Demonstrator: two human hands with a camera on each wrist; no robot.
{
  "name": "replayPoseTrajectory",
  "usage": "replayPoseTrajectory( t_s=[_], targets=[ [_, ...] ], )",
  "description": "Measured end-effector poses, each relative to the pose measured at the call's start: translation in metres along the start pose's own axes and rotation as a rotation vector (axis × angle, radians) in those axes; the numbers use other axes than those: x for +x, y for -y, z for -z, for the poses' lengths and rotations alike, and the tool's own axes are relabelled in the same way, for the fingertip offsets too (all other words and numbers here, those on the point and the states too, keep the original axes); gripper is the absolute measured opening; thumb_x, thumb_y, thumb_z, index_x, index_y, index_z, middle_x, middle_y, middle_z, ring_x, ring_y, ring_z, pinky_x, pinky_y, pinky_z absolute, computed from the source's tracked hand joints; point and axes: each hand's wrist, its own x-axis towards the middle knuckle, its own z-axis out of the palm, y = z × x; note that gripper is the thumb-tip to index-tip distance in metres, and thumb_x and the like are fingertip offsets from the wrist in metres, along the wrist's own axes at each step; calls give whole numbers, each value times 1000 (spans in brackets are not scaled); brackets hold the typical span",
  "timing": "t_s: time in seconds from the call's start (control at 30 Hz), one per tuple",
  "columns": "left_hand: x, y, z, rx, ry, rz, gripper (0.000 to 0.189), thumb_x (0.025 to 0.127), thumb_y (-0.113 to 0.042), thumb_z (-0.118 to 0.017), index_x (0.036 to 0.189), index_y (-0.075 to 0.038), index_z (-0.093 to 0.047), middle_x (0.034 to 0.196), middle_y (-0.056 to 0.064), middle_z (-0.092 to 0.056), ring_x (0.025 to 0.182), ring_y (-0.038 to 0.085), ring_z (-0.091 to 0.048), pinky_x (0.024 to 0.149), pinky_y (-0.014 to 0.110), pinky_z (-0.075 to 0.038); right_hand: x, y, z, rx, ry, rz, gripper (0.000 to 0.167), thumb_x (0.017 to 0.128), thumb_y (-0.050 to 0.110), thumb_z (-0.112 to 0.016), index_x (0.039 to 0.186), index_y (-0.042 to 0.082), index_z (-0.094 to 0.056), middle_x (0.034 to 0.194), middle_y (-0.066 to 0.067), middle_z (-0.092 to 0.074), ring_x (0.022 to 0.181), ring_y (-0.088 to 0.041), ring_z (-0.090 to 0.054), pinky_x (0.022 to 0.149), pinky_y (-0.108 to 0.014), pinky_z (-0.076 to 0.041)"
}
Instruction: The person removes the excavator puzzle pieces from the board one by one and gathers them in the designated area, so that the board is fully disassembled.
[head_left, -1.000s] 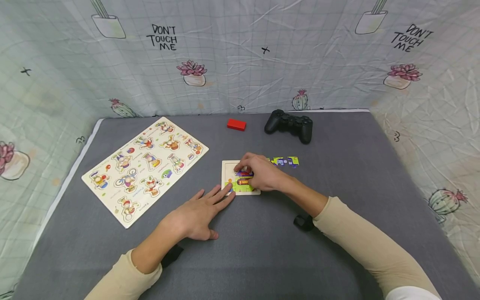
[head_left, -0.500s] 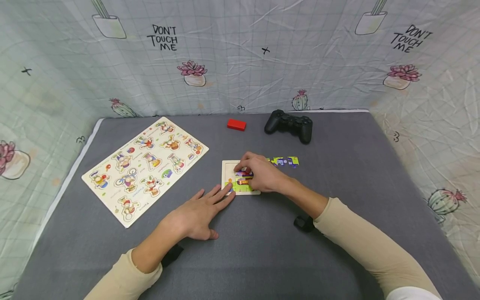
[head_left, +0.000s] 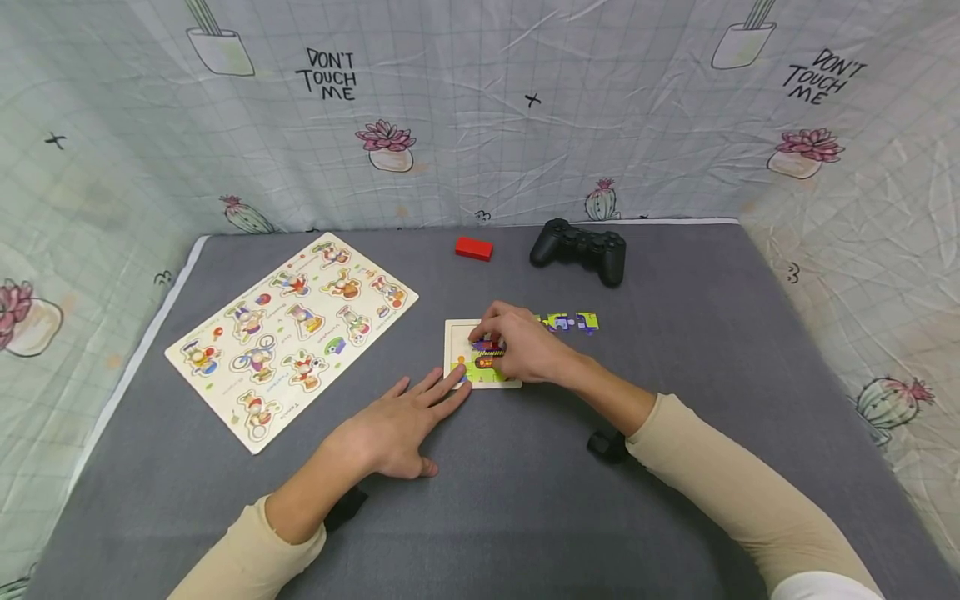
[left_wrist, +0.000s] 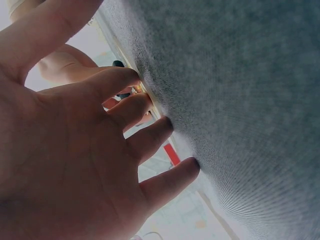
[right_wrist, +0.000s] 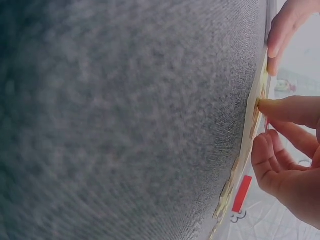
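A small square wooden puzzle tray [head_left: 454, 335] lies mid-table, with green pieces along its near side and a purple-and-red vehicle picture above them. My right hand [head_left: 528, 346] is over the tray's right part, its thumb and fingers curled in to pinch a puzzle piece [head_left: 487, 345] at the picture, mostly hidden by the fingers. In the right wrist view the fingertips [right_wrist: 265, 105] sit right at the tray edge. My left hand [head_left: 393, 429] is spread flat, with fingertips at the tray's near left corner. Loose puzzle pieces [head_left: 587, 322] lie right of the tray, partly behind my right hand.
A large board with cartoon animal figures [head_left: 292, 333] lies at an angle on the left. Toward the back are a red block [head_left: 474, 248] and a black game controller [head_left: 579, 250]. Printed curtains [head_left: 465, 108] hang behind and at both sides of the grey table [head_left: 525, 500].
Little differs. My right fingers shift very slightly over the vehicle picture, while my left hand stays at the tray corner.
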Motion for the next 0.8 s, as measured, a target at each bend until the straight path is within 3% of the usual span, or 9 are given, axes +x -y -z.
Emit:
replayPoseTrajectory(
  t_s=[0.27,0.8],
  targets=[
    [-2,1,1,-4,-6,-14,109,83,-31,-88,168,-19,-22,177,-3,-5,164,28,-8,128,62,-15,1,1,0,12,-1,-31,34,86,2,-77,120,9,-78,110,-7,-60,88,-17,-58,77,-29,-52],
    [1,2,-1,3,8,-1,108,83,-36,-87,168,-22,-21,177,-6,-2,164,24,-5,129,61,-14,-2,2,1,63,-31,-51,36,84,-2,-74,118,8,-78,111,-8,-61,83,-15,-60,74,-27,-52]
  ],
)
